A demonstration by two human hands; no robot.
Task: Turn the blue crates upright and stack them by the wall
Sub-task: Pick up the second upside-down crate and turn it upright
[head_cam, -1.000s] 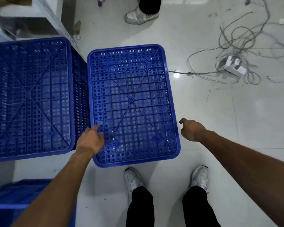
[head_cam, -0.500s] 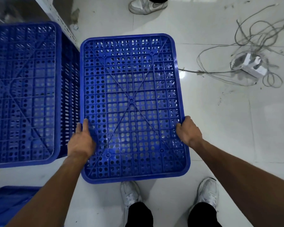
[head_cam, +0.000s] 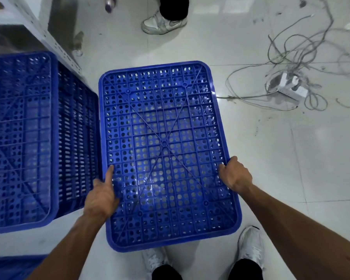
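Blue crate (head_cam: pixel 164 142), bottom-up just right of the stack (head_cam: pixel 18 138), is now gripped on both long edges: left hand (head_cam: pixel 101 197) with thumb along the base, right hand (head_cam: pixel 235 174) curled round the rim. Earlier they only reached; flipping looks next.

The floor (head_cam: pixel 291 178) is glossy white tile with thin grey joints and pale reflections. A white power strip (head_cam: pixel 291 88) lies on it amid a loose tangle of grey cables (head_cam: pixel 303 47). Dark scuffs (head_cam: pixel 258 127) mark the tiles just nearer than the power strip. Well left of the power strip rises a white perforated shelf post (head_cam: pixel 55 45). Between the two stands a bystander's white shoe (head_cam: pixel 164 24).
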